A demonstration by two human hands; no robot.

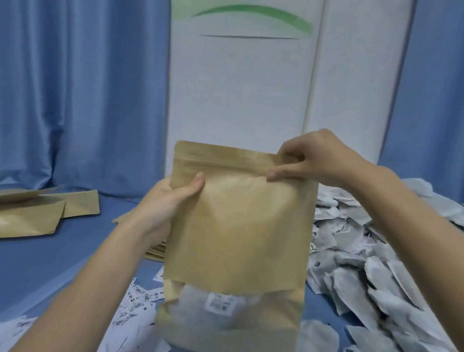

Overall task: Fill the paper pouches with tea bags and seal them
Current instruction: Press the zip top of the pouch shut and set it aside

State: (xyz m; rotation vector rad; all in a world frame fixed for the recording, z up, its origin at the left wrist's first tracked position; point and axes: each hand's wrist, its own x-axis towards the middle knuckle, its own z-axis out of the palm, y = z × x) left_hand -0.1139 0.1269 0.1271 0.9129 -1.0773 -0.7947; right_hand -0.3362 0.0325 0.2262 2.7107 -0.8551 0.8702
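Note:
A brown paper pouch (240, 232) stands upright in the middle of the blue table, with tea bags showing through its clear window low down. My left hand (167, 201) grips the pouch's left edge, thumb on the front. My right hand (310, 160) pinches the top strip near its right corner, thumb in front and fingers behind. A big heap of white tea bags (385, 273) lies to the right of the pouch.
Several flat pouches (26, 208) lie at the left, and a stack of flat pouches (157, 250) shows behind my left wrist. Printed paper labels (135, 307) are scattered near the front. A white panel (242, 78) and blue curtains (65, 77) stand behind the table (35, 265).

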